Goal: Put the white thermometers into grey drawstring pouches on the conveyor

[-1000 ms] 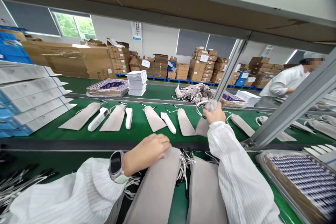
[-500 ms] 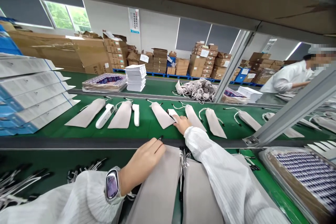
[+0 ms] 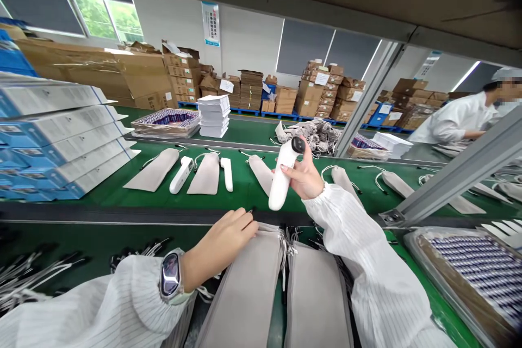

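The right hand (image 3: 304,178) is wrapped around a smooth white handheld device (image 3: 281,174), lifted above the green belt (image 3: 240,196); its palm-side fingers are hidden behind the body. Below and left of that grip, the left hand (image 3: 222,242) lies flat, fingers together, pressing the near stack of grey cloth pouches (image 3: 244,293), whose lower ends are cut off.

Both arms wear long white sleeves of a thin fabric with fine, faint vertical pinstripes (the cloth creases loosely along each forearm), gathered close at the wrists. On the left wrist sits a smartwatch (image 3: 170,277) with a dark rounded-rectangle face and pale strap. Both hands are bare.
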Action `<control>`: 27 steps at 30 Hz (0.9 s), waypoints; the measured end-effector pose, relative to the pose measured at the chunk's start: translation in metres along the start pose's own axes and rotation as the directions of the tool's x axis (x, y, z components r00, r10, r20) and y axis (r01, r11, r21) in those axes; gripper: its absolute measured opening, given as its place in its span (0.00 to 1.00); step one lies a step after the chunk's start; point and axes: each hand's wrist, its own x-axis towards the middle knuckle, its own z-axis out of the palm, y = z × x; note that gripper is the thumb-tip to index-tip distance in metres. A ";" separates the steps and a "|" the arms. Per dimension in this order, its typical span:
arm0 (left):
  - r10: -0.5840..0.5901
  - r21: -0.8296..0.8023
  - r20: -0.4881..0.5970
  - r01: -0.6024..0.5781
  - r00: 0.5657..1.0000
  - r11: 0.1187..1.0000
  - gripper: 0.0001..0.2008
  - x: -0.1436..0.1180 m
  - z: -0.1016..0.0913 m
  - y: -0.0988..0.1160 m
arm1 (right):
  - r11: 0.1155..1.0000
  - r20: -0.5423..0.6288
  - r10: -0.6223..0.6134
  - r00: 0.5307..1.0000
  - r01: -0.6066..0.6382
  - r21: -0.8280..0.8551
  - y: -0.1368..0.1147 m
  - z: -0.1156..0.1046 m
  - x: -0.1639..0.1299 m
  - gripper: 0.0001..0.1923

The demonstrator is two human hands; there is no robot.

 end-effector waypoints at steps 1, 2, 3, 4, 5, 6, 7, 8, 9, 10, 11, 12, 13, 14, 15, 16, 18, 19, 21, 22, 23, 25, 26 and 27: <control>0.004 -0.007 0.002 -0.004 1.000 1.000 0.10 0.000 -0.002 -0.001 | 1.000 0.011 -0.002 1.000 0.002 -0.003 -0.002 0.006 -0.005 0.52; 0.003 -0.029 0.005 -0.002 1.000 1.000 0.10 -0.001 -0.003 -0.002 | 1.000 0.021 -0.004 1.000 0.004 -0.013 -0.004 0.011 -0.009 0.50; -0.006 -0.067 0.009 0.006 1.000 0.998 0.10 -0.001 -0.005 -0.002 | 1.000 0.034 -0.003 0.999 0.004 -0.029 -0.004 0.015 -0.013 0.48; -0.022 -0.119 0.012 0.023 1.000 0.993 0.09 -0.001 -0.007 -0.002 | 0.999 0.045 0.002 0.999 0.000 -0.047 -0.004 0.018 -0.015 0.45; -0.045 -0.180 0.012 0.047 0.999 0.983 0.10 -0.001 -0.009 -0.002 | 0.998 0.056 0.010 0.998 -0.006 -0.066 -0.003 0.020 -0.018 0.43; -0.078 -0.247 0.011 0.078 0.997 0.966 0.10 -0.001 -0.011 -0.002 | 0.996 0.069 0.024 0.997 -0.018 -0.084 -0.002 0.021 -0.020 0.41; -0.119 -0.317 0.007 0.115 0.993 0.941 0.10 -0.001 -0.013 -0.001 | 0.994 0.082 0.049 0.995 -0.040 -0.104 0.000 0.022 -0.022 0.39; -0.166 -0.384 -0.002 0.153 0.986 0.910 0.10 -0.002 -0.015 -0.001 | 0.989 0.095 0.089 0.991 -0.076 -0.130 0.002 0.022 -0.024 0.36; -0.221 -0.440 -0.027 0.186 0.975 0.878 0.10 -0.002 -0.017 0.000 | 0.977 0.114 0.147 0.983 -0.126 -0.171 0.004 0.023 -0.026 0.31; -0.275 -0.481 -0.066 0.211 0.959 0.851 0.10 -0.002 -0.019 0.000 | 0.956 0.145 0.222 0.964 -0.185 -0.229 0.006 0.024 -0.028 0.25; -0.321 -0.505 -0.112 0.224 0.941 0.833 0.09 -0.003 -0.021 -0.001 | 0.924 0.187 0.300 0.936 -0.236 -0.302 0.008 0.026 -0.030 0.20; -0.351 -0.511 -0.162 0.226 0.922 0.830 0.08 -0.003 -0.024 -0.001 | 0.886 0.230 0.371 0.900 -0.269 -0.378 0.011 0.027 -0.032 0.19; -0.365 -0.500 -0.205 0.224 0.908 0.837 0.08 -0.004 -0.026 -0.002 | 0.850 0.274 0.432 0.859 -0.287 -0.442 0.013 0.029 -0.034 0.21; -0.368 -0.478 -0.238 0.222 0.899 0.850 0.07 -0.005 -0.029 -0.003 | 0.823 0.313 0.477 0.821 -0.293 -0.487 0.014 0.031 -0.036 0.24; -0.366 -0.454 -0.261 0.221 0.893 0.863 0.07 -0.006 -0.032 -0.004 | 0.807 0.340 0.503 0.795 -0.291 -0.513 0.015 0.032 -0.037 0.25; -0.363 -0.431 -0.274 0.223 0.890 0.874 0.07 -0.006 -0.036 -0.006 | 0.796 0.352 0.517 0.780 -0.288 -0.532 0.016 0.033 -0.038 0.27; -0.374 -0.402 -0.295 0.241 0.879 0.883 0.08 -0.007 -0.043 -0.008 | 0.759 0.335 0.541 0.771 -0.276 -0.589 0.016 0.034 -0.040 0.30; -0.384 -0.397 -0.296 0.253 0.874 0.882 0.08 -0.007 -0.047 -0.009 | 0.734 0.320 0.543 0.777 -0.254 -0.630 0.015 0.033 -0.040 0.31; -0.411 -0.401 -0.272 0.286 0.870 0.870 0.09 -0.008 -0.053 -0.011 | 0.691 0.302 0.511 0.805 -0.175 -0.702 0.014 0.032 -0.041 0.31; -0.423 -0.405 -0.251 0.303 0.871 0.863 0.10 -0.008 -0.055 -0.011 | 0.679 0.311 0.472 0.825 -0.115 -0.725 0.013 0.031 -0.042 0.30; -0.429 -0.408 -0.227 0.314 0.874 0.857 0.10 -0.008 -0.057 -0.011 | 0.677 0.337 0.419 0.843 -0.043 -0.735 0.012 0.031 -0.042 0.29; -0.418 -0.407 -0.179 0.320 0.891 0.856 0.11 -0.009 -0.058 -0.008 | 0.695 0.421 0.314 0.851 0.097 -0.713 0.013 0.033 -0.045 0.28; -0.403 -0.402 -0.160 0.313 0.901 0.860 0.11 -0.009 -0.058 -0.006 | 0.716 0.466 0.274 0.841 0.145 -0.683 0.015 0.035 -0.047 0.27; -0.385 -0.393 -0.143 0.305 0.912 0.868 0.11 -0.009 -0.057 -0.005 | 0.746 0.504 0.242 0.829 0.173 -0.643 0.017 0.037 -0.049 0.26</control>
